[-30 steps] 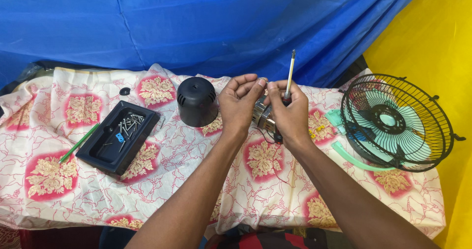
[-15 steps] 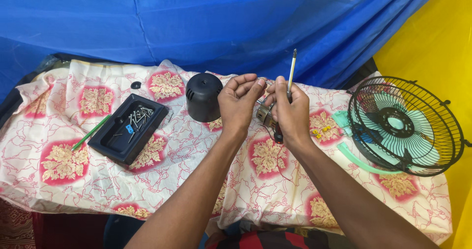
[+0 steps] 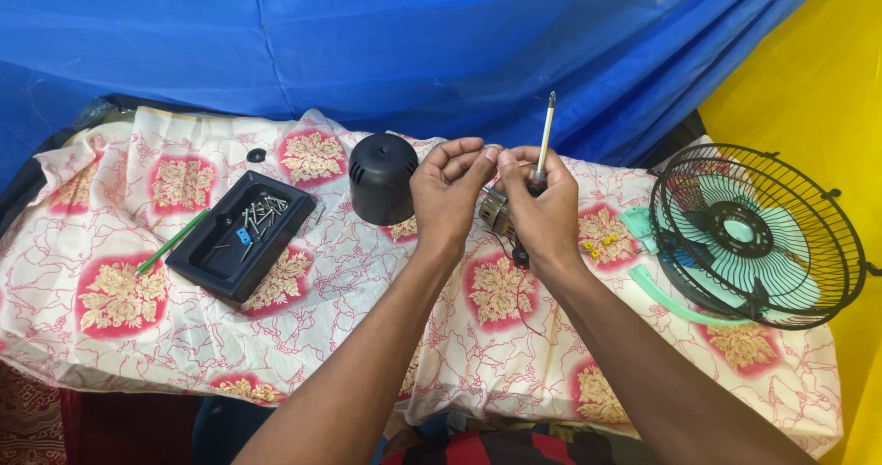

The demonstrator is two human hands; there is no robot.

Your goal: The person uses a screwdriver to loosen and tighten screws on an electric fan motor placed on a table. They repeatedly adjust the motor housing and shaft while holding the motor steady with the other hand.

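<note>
My left hand (image 3: pixel 447 194) and my right hand (image 3: pixel 542 209) meet over the middle of the table. Between them sits a small metal fan motor (image 3: pixel 494 211), mostly hidden by the fingers. My right hand also grips a screwdriver (image 3: pixel 545 143) whose shaft points straight up. My left hand's fingertips pinch at the top of the motor. A black dome-shaped motor cover (image 3: pixel 381 178) stands just left of my left hand.
A black tray (image 3: pixel 213 261) holding several screws lies at the left, with a green pencil-like stick (image 3: pixel 172 242) beside it. A teal-bladed fan in a black wire cage (image 3: pixel 755 235) rests at the right. A floral cloth (image 3: pixel 119 336) covers the table; a blue tarp hangs behind.
The view has shifted slightly, so everything sits a little more to the right. Both hands stay together on the motor with the screwdriver upright.
</note>
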